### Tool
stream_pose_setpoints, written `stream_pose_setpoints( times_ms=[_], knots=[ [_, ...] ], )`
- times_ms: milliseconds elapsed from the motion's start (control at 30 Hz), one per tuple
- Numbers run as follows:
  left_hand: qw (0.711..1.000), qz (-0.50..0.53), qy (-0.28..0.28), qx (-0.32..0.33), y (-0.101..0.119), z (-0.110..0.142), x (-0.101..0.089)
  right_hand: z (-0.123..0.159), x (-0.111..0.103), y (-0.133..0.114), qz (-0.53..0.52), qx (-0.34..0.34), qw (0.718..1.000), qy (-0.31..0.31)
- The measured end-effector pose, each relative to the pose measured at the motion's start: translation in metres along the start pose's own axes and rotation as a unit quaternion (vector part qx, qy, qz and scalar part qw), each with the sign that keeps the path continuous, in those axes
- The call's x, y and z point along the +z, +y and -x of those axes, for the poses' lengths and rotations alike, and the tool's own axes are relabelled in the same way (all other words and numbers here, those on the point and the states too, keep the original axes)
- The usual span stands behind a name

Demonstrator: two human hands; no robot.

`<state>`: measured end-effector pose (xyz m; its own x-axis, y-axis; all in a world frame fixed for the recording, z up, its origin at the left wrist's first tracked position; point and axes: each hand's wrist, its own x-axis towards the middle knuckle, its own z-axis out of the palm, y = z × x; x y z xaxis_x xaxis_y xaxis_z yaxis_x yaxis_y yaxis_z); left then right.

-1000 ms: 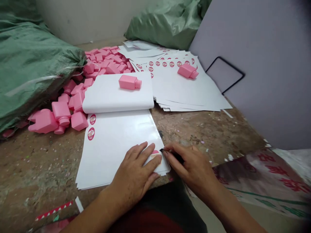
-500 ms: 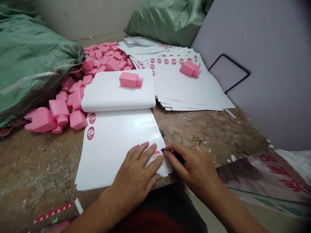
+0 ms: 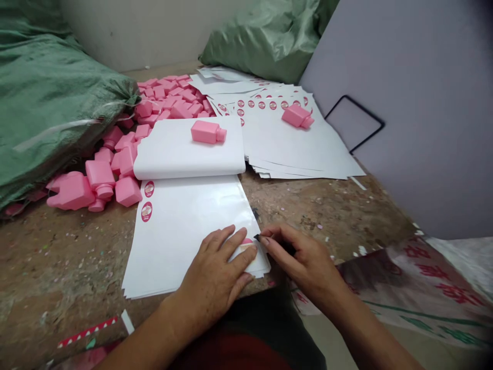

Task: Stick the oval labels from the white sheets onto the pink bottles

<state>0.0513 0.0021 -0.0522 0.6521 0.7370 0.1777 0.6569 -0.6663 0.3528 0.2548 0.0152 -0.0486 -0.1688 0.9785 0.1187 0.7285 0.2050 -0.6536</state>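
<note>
From where I stand, the near stack of white sheets (image 3: pixel 185 236) lies on the bench (image 3: pixel 300 205), two oval labels (image 3: pixel 147 211) at its left edge and its middle blank. The left hand (image 3: pixel 215 272) is spread flat, grasping nothing, pressing down a small printed piece (image 3: pixel 247 246) at the near right corner. The right hand's (image 3: pixel 308 257) grip pinches a small dark pointed tool (image 3: pixel 257 237) beside it. The farther sheets (image 3: pixel 296 149) carry a row of ovals. One pink bottle (image 3: pixel 206 132) rests on the folded-back sheet (image 3: pixel 173 154), another (image 3: pixel 297 116) on the farther sheets; neither shows a label on its visible faces, nor does the heap of bottles (image 3: pixel 179 109). I can't tell how many pieces are finished.
</note>
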Motion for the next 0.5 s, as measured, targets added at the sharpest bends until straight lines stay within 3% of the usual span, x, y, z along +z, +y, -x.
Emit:
stream_pose_setpoints(
  times_ms=[167, 300, 367, 500],
  knots=[
    [0.998, 0.053, 0.013, -0.019, -0.003, 0.002, 0.001, 0.008, 0.002, 0.000, 0.095, -0.089, 0.991, -0.005],
    [0.994, 0.096, 0.047, -0.030, -0.005, 0.004, 0.003, 0.017, -0.003, -0.005, 0.133, -0.114, 0.983, -0.059],
    [0.993, 0.099, 0.051, -0.034, -0.005, 0.004, 0.004, 0.021, -0.010, -0.008, 0.083, -0.096, 0.986, -0.108],
    [0.993, 0.103, 0.044, -0.032, -0.006, 0.004, 0.003, 0.029, -0.027, -0.009, -0.161, -0.004, 0.972, -0.169]
  ],
)
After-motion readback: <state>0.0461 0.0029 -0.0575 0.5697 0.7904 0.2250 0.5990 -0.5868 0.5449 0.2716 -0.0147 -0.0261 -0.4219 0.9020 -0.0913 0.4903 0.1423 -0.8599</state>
